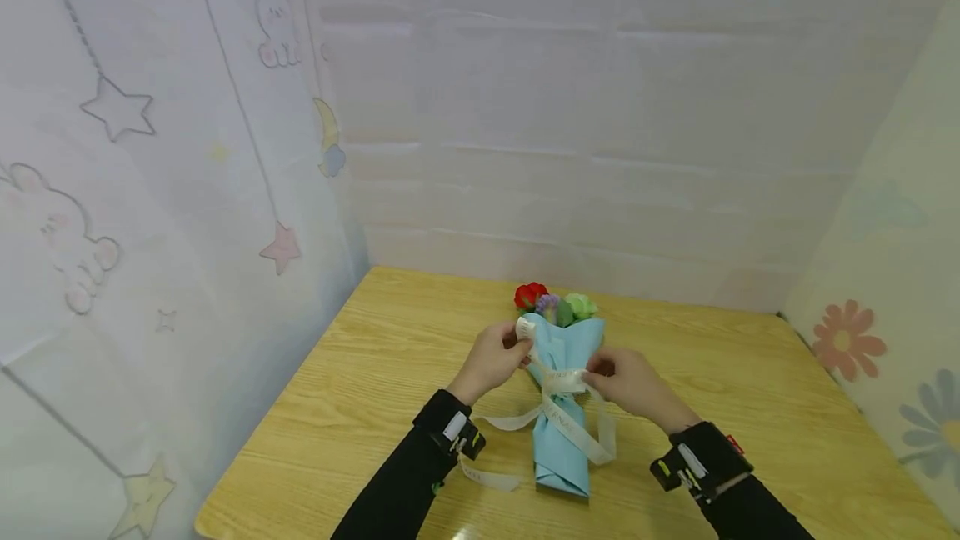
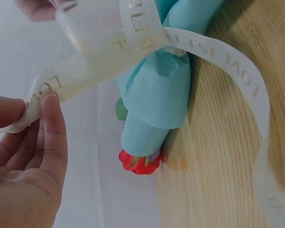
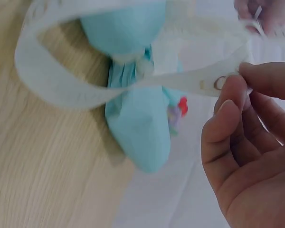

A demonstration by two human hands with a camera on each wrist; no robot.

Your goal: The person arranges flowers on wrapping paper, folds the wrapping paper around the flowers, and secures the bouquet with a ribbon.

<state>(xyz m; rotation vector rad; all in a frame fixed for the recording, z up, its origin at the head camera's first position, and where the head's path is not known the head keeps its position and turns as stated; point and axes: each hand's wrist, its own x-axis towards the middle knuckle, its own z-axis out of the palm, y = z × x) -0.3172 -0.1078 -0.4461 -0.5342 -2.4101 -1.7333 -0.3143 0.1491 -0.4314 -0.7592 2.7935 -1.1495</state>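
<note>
A bouquet in light blue wrapping paper (image 1: 561, 452) lies on the table, its red, purple and green flowers (image 1: 531, 296) pointing to the far side. Cream ribbon (image 1: 564, 423) with gold lettering runs around the narrowed middle of the wrap, with loops and loose ends to both sides. My left hand (image 1: 491, 359) pinches the ribbon between thumb and fingers, left of the wrap; the left wrist view shows the ribbon (image 2: 52, 90) stretched from those fingertips. On the other side my right hand (image 1: 628, 379) pinches another stretch of ribbon (image 3: 206, 81) between thumb and forefinger.
The wooden table (image 1: 337, 407) spreads around the bouquet. One ribbon tail (image 1: 491, 477) trails over the tabletop near the left wrist. Behind the table hangs a white sheet (image 1: 585, 148), and a patterned cloth (image 1: 187, 190) closes off the left side.
</note>
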